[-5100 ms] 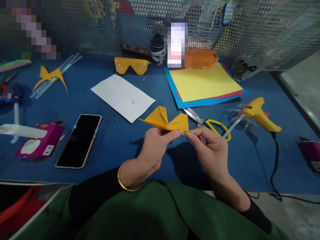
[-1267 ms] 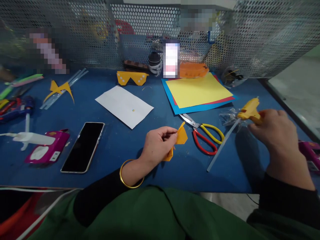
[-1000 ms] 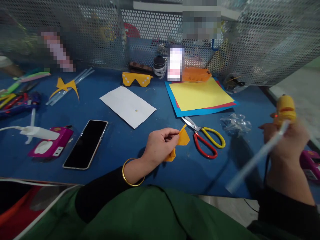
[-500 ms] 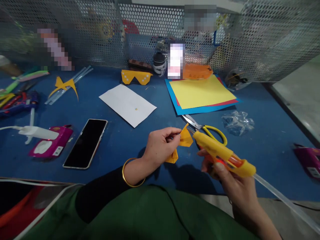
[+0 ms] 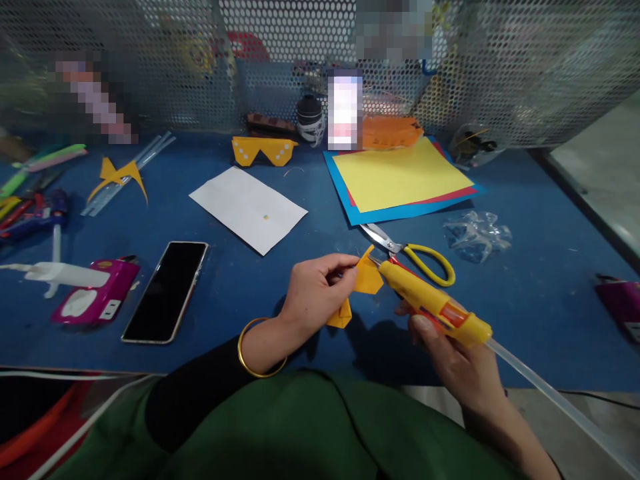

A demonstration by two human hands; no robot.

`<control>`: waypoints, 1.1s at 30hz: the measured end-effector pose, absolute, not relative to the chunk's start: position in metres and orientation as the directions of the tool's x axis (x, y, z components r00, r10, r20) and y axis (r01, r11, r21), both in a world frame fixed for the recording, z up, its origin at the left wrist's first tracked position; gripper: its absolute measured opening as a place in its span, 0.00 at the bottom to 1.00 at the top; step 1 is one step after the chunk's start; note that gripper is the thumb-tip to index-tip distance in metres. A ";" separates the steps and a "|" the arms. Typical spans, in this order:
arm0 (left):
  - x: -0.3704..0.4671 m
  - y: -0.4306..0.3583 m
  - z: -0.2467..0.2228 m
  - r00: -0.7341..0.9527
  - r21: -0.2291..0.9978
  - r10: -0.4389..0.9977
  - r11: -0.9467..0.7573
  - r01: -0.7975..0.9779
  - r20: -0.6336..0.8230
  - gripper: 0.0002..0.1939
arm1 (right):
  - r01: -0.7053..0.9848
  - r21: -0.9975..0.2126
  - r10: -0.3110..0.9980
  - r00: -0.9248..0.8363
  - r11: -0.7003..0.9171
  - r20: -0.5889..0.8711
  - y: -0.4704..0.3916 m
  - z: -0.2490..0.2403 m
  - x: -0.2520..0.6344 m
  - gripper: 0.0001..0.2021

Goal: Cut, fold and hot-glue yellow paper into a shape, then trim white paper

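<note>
Between its thumb and fingers my left hand (image 5: pixel 320 290) pinches a folded orange-yellow paper piece (image 5: pixel 369 277), part of which hangs out below the palm. My right hand (image 5: pixel 450 353) is wrapped round the grip of a yellow glue gun (image 5: pixel 425 293), a long clear glue stick (image 5: pixel 545 393) trailing out of its back. The gun's metal nozzle is at the right upper edge of the folded paper; whether it touches, I cannot tell. Just beyond the nozzle lie scissors (image 5: pixel 400 248) with yellow handles.
A white sheet (image 5: pixel 245 207), yellow paper glasses (image 5: pixel 263 152) and stacked coloured paper (image 5: pixel 400 177) lie farther back. On the left are a dark phone (image 5: pixel 167 290), a purple power strip (image 5: pixel 95 293), a paper cutout (image 5: pixel 117 175) and a blue glue gun (image 5: pixel 43 217). A crumpled plastic bag (image 5: pixel 477 235) sits right.
My right hand has brought the glue gun slightly left, its nozzle closer to the folded paper. My left hand keeps its pinch. The whole view has shifted a little.
</note>
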State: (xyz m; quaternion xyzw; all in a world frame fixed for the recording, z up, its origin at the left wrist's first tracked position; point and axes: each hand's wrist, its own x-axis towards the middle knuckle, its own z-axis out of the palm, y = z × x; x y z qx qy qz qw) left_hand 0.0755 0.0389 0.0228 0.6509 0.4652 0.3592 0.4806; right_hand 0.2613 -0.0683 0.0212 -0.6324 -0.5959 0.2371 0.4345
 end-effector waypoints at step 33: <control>0.076 0.038 0.025 0.322 0.946 0.946 -0.143 0.290 0.044 0.11 | 0.631 -0.770 0.956 0.157 0.096 0.248 -0.065 0.027 0.270 0.12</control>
